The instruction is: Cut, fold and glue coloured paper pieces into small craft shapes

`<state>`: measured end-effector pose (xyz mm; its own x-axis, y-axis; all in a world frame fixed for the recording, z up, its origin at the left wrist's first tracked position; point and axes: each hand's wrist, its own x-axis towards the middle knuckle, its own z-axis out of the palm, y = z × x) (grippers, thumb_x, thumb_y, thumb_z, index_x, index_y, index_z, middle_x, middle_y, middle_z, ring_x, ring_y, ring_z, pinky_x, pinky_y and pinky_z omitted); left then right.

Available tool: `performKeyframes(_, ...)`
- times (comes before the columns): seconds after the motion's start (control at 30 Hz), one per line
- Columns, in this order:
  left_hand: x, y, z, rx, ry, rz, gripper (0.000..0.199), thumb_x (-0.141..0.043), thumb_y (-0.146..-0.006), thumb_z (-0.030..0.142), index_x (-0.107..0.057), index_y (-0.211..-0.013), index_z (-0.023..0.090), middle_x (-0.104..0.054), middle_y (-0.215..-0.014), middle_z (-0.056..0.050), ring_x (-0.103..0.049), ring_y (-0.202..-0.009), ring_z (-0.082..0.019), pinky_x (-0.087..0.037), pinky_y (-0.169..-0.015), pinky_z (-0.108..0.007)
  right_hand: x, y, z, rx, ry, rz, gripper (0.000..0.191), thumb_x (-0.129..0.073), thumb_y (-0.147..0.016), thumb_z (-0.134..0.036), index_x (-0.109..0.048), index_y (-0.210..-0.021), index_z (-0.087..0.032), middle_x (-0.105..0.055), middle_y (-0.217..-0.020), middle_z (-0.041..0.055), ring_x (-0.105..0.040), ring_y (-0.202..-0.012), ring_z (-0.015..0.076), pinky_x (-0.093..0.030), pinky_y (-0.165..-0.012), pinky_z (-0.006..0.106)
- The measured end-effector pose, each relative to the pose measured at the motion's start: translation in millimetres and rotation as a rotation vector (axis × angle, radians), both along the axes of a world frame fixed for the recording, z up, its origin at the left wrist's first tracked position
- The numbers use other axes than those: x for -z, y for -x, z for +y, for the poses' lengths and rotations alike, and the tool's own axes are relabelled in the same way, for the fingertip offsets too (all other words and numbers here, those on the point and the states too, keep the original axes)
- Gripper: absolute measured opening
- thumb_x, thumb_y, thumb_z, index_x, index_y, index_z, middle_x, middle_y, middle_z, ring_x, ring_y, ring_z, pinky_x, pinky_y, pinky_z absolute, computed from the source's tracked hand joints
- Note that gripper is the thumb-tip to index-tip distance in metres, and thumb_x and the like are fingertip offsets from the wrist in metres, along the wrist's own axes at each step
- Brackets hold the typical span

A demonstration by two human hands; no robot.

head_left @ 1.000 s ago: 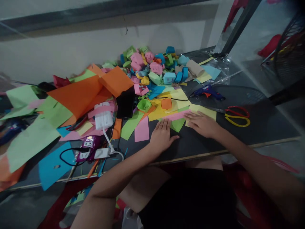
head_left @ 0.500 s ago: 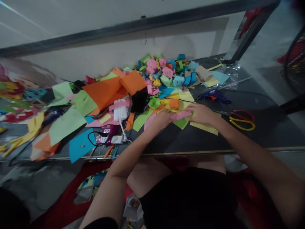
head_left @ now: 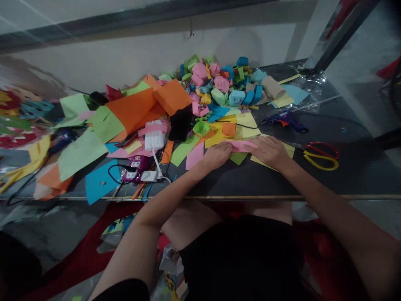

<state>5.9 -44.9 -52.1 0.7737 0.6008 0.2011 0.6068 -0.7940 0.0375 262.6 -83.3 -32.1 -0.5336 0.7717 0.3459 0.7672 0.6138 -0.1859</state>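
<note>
A narrow strip of pink paper (head_left: 243, 146) stretches between my two hands, low over the dark table. My left hand (head_left: 218, 154) is closed on its left end, and my right hand (head_left: 268, 150) grips the right end. Green and yellow sheets lie under the strip. Just beyond it sit a small orange paper box (head_left: 228, 130) and a green paper piece (head_left: 202, 128) shaped like an open cup. My fingertips are partly hidden behind the hands.
Behind stands a heap of folded paper pieces (head_left: 222, 84). Scissors (head_left: 321, 156) and a blue glue gun (head_left: 284, 120) lie to the right. On the left are a purple power strip (head_left: 138, 168), a white adapter (head_left: 154, 140), a black phone (head_left: 181, 125) and orange sheets (head_left: 133, 108).
The camera view has shifted slightly. My right hand has turned further over the strip's right end, and the pink strip now lies flatter and straighter between my hands.
</note>
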Motion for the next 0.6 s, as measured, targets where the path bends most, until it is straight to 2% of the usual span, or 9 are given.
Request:
performKeyframes(0.07, -2.2, -0.4, -0.5, 0.06, 0.033, 0.014, 0.026, -0.048, -0.103, 0.018, -0.07, -0.114, 0.012, -0.076, -0.118, -0.014, -0.071, -0.113, -0.022, -0.056, -0.096, -0.034, 3.6, -1.2, -0.2, -0.046, 0.014, 0.014, 0.03, -0.05, -0.103, -0.024, -0.078, -0.103, -0.031, -0.078, -0.115, 0.005, -0.068, -0.108, 0.0207, -0.051, -0.091, 0.039)
performKeyframes(0.2, -3.3, 9.7, -5.6, 0.138, 0.061, 0.044, 0.033, -0.046, -0.101, 0.01, -0.066, -0.127, 0.014, -0.07, -0.134, -0.014, -0.067, -0.123, -0.021, -0.055, -0.102, -0.036, 12.7, -2.1, -0.6, -0.09, 0.075, 0.033, 0.033, -0.05, -0.103, -0.026, -0.079, -0.088, -0.027, -0.079, -0.097, 0.0063, -0.07, -0.097, 0.0202, -0.054, -0.084, 0.037)
performKeyframes(0.3, 2.9, 20.2, -7.0, 0.134, 0.12, -0.081, 0.031, -0.048, -0.102, 0.013, -0.069, -0.125, 0.017, -0.072, -0.13, -0.011, -0.069, -0.12, -0.019, -0.056, -0.103, -0.036, 18.6, -6.4, -0.9, -0.079, 0.143, 0.101, 0.03, -0.054, -0.101, -0.034, -0.08, -0.089, -0.027, -0.079, -0.095, 0.0054, -0.07, -0.094, 0.0209, -0.055, -0.084, 0.038)
performKeyframes(0.47, 12.6, 27.6, -2.5, -0.012, 0.273, -0.419, 0.02, -0.059, -0.1, 0.026, -0.078, -0.104, 0.021, -0.079, -0.109, -0.007, -0.073, -0.106, -0.017, -0.059, -0.096, -0.033, 23.9, -16.0, 0.7, 0.065, 0.283, 0.317, 0.028, -0.063, -0.094, -0.045, -0.081, -0.08, -0.028, -0.078, -0.088, 0.0054, -0.07, -0.081, 0.0216, -0.055, -0.076, 0.038)
performKeyframes(0.6, 12.9, 27.4, -1.2, -0.156, 0.314, -0.517, 0.025, -0.06, -0.099, 0.027, -0.077, -0.082, 0.019, -0.079, -0.098, -0.008, -0.074, -0.096, -0.017, -0.06, -0.09, -0.032, 20.1, -10.0, -1.0, 0.218, 0.351, 0.38, 0.027, -0.065, -0.089, -0.045, -0.078, -0.075, -0.027, -0.077, -0.083, 0.0048, -0.069, -0.075, 0.0215, -0.054, -0.07, 0.037)
